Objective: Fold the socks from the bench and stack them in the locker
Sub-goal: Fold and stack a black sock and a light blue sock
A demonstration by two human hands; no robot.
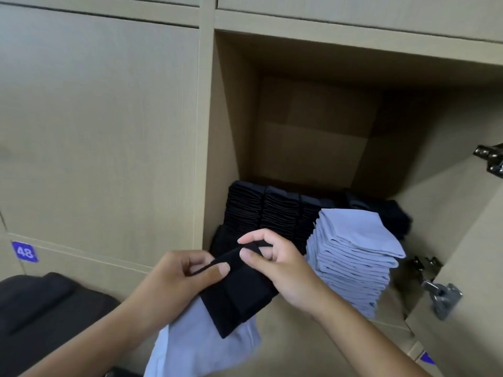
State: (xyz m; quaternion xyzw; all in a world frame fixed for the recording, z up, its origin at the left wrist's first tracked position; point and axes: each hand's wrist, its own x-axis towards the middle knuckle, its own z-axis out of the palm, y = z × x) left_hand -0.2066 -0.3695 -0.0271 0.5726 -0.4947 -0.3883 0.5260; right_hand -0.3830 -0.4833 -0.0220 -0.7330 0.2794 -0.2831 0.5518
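Before the open locker (234,110), both hands hold one folded black sock (239,292) w/ its top edge at the opening. Left hand (179,270) pinches the sock's upper-left edge betw. thumb & fingers; right hand (275,265) pinches the top corner, fingers curled. Light blue sock (201,346) hangs under the black one. Inside: rows of black sock stacks (261,210) at back, tall light blue sock stack (353,262) front right. Tag "48" (24,252) on lower-left door.

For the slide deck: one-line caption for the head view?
Both hands, left and right, pinch a folded black sock before the open beige wooden locker holding stacked black socks and light-blue socks.
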